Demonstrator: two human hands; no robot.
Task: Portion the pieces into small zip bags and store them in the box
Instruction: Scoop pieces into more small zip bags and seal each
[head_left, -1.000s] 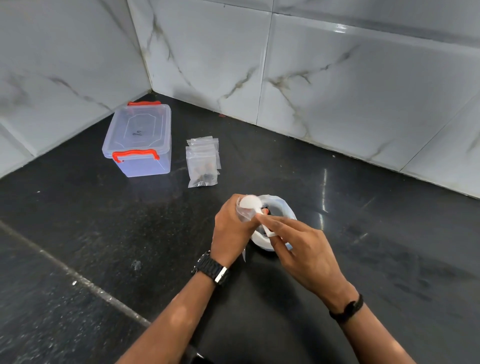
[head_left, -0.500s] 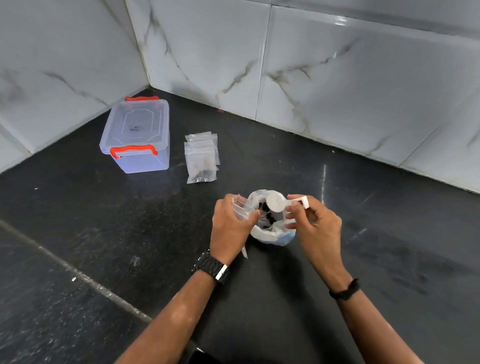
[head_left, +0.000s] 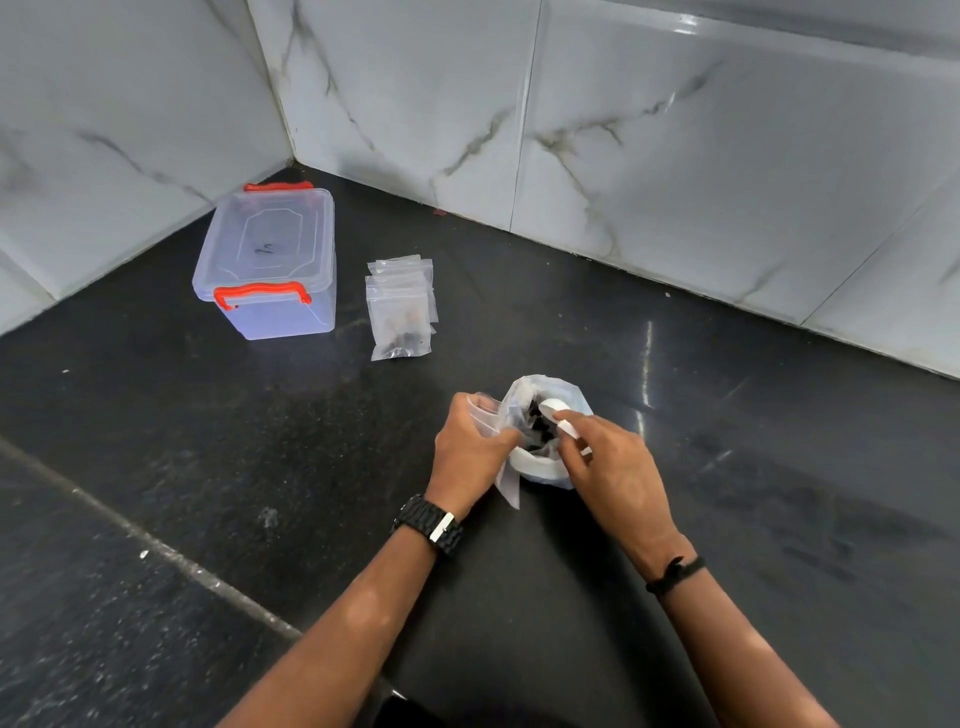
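My left hand (head_left: 467, 447) pinching a small zip bag (head_left: 493, 421) open, my right hand (head_left: 608, 462) gripping a white scoop (head_left: 556, 413) dipped into the pouch (head_left: 550, 467) of dark pieces (head_left: 537, 426), filled bags (head_left: 400, 306) beside the lidded box (head_left: 270, 265) on the counter (head_left: 156, 493).

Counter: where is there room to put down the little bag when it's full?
Bare counter lies right of the big bag, toward the wall, and also between the left hand and the box. It is crowded beside the box, where the filled bags lie.
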